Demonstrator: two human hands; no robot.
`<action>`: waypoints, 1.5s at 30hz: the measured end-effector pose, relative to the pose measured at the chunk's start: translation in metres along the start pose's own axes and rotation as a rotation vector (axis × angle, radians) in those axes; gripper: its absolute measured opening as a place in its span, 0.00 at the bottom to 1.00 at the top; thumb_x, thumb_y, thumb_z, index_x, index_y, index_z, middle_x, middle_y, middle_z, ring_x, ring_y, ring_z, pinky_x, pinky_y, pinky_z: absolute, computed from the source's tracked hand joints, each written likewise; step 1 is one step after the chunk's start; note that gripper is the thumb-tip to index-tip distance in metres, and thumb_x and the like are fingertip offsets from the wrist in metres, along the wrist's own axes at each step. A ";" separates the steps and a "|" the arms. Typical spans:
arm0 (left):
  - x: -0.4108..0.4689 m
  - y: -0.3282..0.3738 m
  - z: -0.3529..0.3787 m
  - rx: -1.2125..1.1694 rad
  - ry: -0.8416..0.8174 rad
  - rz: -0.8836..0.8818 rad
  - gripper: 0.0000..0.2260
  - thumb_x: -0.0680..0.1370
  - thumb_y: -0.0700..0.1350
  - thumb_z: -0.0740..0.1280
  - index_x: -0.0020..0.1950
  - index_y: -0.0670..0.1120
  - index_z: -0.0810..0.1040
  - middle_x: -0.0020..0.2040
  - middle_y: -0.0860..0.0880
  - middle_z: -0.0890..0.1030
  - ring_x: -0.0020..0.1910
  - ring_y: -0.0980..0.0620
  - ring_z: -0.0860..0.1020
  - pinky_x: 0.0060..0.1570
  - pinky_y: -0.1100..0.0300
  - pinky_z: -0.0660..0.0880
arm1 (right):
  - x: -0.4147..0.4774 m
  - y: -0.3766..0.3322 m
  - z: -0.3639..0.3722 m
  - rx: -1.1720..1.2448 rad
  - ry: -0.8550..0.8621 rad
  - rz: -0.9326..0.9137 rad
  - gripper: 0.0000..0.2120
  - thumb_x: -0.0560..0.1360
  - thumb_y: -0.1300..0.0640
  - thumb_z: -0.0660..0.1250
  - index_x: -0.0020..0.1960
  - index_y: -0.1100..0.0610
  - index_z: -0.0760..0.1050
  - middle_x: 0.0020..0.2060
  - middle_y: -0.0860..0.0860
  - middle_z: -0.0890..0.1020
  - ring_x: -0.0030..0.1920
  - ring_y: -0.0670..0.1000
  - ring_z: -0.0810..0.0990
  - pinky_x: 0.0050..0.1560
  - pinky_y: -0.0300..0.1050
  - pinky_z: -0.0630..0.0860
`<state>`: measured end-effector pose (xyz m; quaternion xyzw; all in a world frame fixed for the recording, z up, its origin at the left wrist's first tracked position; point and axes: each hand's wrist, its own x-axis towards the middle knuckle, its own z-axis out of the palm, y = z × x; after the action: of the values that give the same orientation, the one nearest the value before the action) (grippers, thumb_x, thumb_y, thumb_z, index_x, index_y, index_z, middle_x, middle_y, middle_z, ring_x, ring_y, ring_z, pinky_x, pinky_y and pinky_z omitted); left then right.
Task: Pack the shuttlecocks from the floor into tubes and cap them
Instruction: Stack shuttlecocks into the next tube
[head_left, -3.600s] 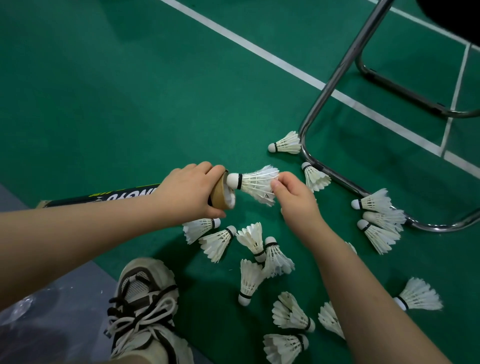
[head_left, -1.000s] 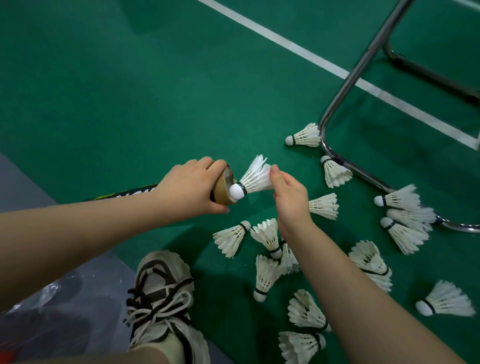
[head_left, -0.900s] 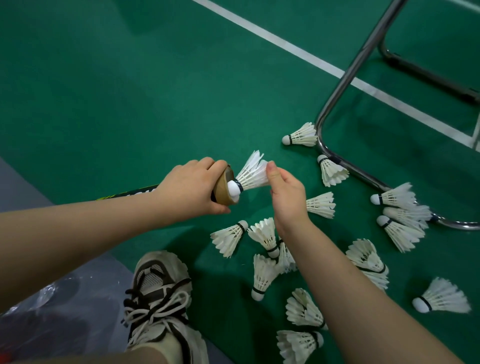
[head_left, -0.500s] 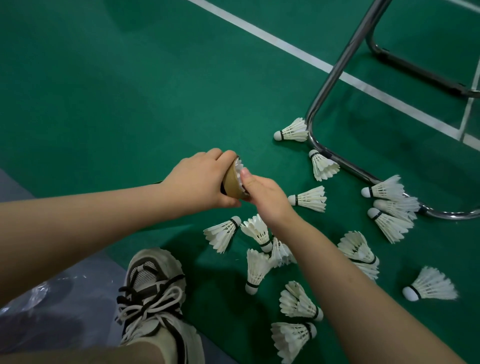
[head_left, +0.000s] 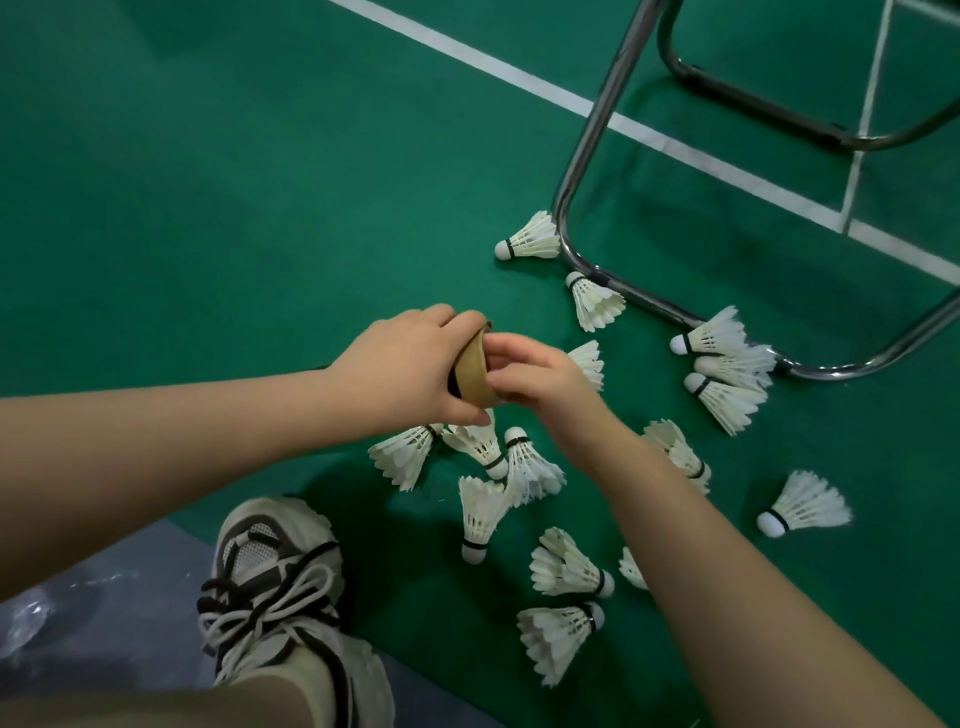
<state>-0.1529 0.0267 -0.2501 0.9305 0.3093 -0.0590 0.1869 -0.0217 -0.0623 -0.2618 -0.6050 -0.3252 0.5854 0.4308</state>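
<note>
The left hand (head_left: 405, 374) is gripping the tube (head_left: 474, 379) near its open brown mouth, while the right hand (head_left: 540, 382) is curling its fingers (head_left: 514, 347) over that mouth, hiding whether they are pinching anything. A skewed push there risks crushing feathers against the rim. Loose shuttlecocks (head_left: 483, 514) are lying scattered on the green court floor (head_left: 234, 208), some touching a chrome chair frame (head_left: 587, 171) and others near the person's shoe (head_left: 275, 577), where a shifting foot could flatten them.
</note>
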 end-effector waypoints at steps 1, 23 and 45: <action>0.001 -0.001 0.000 0.004 0.001 -0.004 0.34 0.63 0.66 0.70 0.63 0.52 0.66 0.51 0.50 0.73 0.50 0.48 0.74 0.48 0.51 0.74 | -0.003 0.005 -0.006 0.046 0.102 -0.025 0.14 0.62 0.58 0.63 0.47 0.54 0.79 0.42 0.52 0.81 0.43 0.47 0.78 0.45 0.36 0.74; 0.008 0.009 0.009 0.070 -0.042 0.000 0.37 0.65 0.67 0.69 0.68 0.51 0.62 0.56 0.50 0.73 0.52 0.49 0.73 0.49 0.51 0.74 | -0.024 0.115 -0.019 -0.009 0.431 0.719 0.20 0.76 0.40 0.60 0.44 0.57 0.75 0.39 0.53 0.82 0.39 0.50 0.78 0.39 0.42 0.71; 0.015 0.015 0.016 0.093 -0.079 0.019 0.36 0.64 0.67 0.69 0.66 0.51 0.64 0.53 0.50 0.73 0.50 0.48 0.74 0.47 0.52 0.75 | -0.033 0.060 -0.036 0.161 0.715 -0.156 0.08 0.66 0.63 0.61 0.29 0.63 0.65 0.26 0.52 0.64 0.30 0.48 0.60 0.29 0.40 0.58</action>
<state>-0.1315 0.0177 -0.2641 0.9381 0.2897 -0.1079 0.1562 0.0043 -0.1220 -0.3040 -0.7089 -0.1523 0.3264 0.6065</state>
